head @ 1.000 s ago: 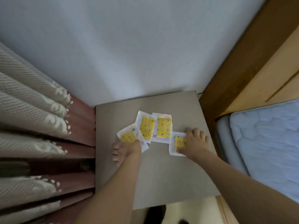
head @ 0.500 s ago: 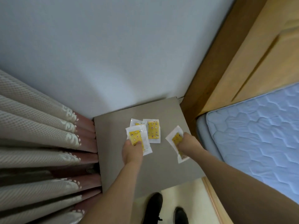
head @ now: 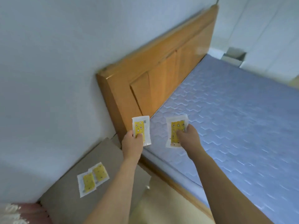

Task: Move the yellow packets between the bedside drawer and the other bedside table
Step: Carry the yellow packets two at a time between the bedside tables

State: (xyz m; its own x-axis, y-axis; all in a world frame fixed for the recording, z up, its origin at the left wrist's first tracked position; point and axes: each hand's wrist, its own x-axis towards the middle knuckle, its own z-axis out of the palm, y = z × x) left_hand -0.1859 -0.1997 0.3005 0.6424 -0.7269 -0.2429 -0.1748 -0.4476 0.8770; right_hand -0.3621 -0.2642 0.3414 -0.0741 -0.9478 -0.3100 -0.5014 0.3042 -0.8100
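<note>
My left hand (head: 132, 145) pinches one yellow packet (head: 141, 129) with a white border, held upright in front of the headboard's lower corner. My right hand (head: 188, 137) grips a second yellow packet (head: 176, 130) above the mattress edge. Two more yellow packets (head: 93, 178) lie overlapping on the grey bedside table (head: 68, 198) at the lower left, below and left of my left forearm. No drawer shows.
A wooden headboard (head: 161, 78) runs along the white wall. The blue quilted mattress (head: 234, 126) fills the right side. A pink and white curtain (head: 14, 214) shows at the bottom left corner. A grey object (head: 233, 55) stands beyond the bed's far side.
Both hands have lifted a packet each off the bedside table and carried them up and right toward the bed. My view has swung right, from the table to the headboard and mattress.
</note>
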